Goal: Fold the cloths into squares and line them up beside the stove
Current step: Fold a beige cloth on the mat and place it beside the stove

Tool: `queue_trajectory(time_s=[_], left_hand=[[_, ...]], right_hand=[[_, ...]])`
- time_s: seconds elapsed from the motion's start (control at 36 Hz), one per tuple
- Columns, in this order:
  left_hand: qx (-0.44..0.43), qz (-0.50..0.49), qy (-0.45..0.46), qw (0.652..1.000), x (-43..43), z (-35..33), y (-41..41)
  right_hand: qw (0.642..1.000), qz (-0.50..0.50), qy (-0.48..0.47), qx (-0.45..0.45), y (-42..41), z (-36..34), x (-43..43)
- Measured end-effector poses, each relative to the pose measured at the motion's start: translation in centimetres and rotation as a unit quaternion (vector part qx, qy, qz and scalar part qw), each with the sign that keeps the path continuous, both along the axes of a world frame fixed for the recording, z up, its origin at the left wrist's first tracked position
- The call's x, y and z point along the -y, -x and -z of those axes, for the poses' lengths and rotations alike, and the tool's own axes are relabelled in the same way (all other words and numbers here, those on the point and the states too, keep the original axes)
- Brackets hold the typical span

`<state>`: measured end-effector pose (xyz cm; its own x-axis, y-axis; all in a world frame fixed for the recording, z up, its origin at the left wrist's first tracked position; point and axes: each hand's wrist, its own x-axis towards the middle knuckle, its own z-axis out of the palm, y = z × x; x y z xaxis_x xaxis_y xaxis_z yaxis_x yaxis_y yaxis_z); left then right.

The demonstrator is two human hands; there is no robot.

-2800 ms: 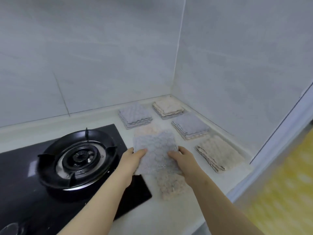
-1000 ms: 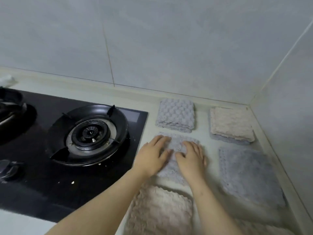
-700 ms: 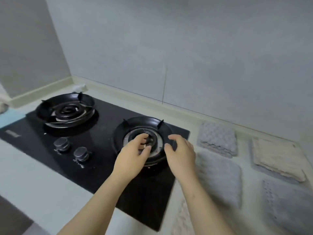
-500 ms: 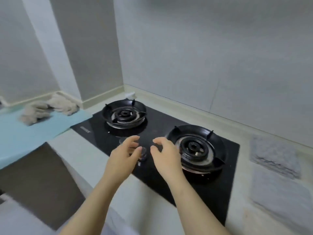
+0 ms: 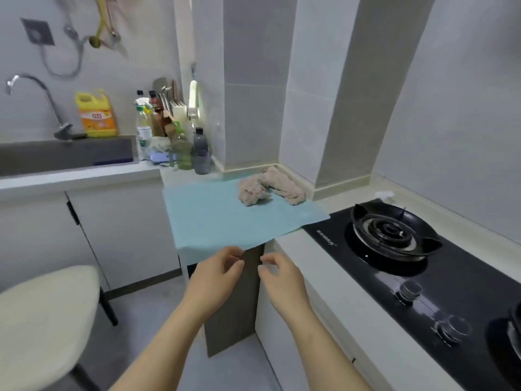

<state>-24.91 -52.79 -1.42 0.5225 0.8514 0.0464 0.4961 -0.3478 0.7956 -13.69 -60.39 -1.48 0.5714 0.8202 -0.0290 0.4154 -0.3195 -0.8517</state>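
A crumpled pile of beige cloths lies at the far side of a light blue mat on the counter, left of the black gas stove. My left hand and my right hand hang in the air in front of the mat's near edge, side by side, fingers loosely curled, holding nothing. Both hands are well short of the cloth pile. The folded cloths beside the stove are out of view.
Bottles and jars crowd the counter corner behind the mat. A sink with a tap and a yellow detergent jug sits at left. A cream stool stands at lower left. Stove knobs face the counter front.
My view has swung left from the folded cloths, past the stove, to the blue mat. Both hands left the folded grey cloth and moved left, empty.
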Motion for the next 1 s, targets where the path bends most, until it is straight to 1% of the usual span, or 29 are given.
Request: queue_trajectory(time_s=[0.19,0.31,0.42,0.58,0.72,0.92,1.0], left_hand=[[-0.012,-0.021,0.048,0.999,-6.5,1.7,2.6],[-0.006,-0.02,0.052,0.998,-10.4,2.1,2.3],[-0.012,-0.014,0.042,0.999,-15.2,2.3,0.9],[-0.062,0.049,0.027,0.996,-22.8,2.0,-2.8],[-0.056,0.06,0.01,0.997,-29.6,0.7,-5.9],[-0.058,0.094,0.017,0.994,-35.9,2.5,-9.6],[-0.054,0.116,0.017,0.992,-38.3,3.3,-11.1]], right_hand=[[1.0,0.004,0.018,-0.007,0.9,1.0,-6.0],[1.0,-0.007,0.02,-0.002,0.9,1.5,-10.6],[1.0,0.005,0.013,0.001,-0.1,1.9,-15.8],[0.998,0.055,0.009,-0.019,-3.4,2.0,-24.2],[0.994,0.101,0.003,-0.042,-6.3,1.5,-30.3],[0.986,0.166,0.01,0.008,-9.2,2.8,-34.6],[0.983,0.179,0.019,0.044,-10.1,4.0,-36.1]])
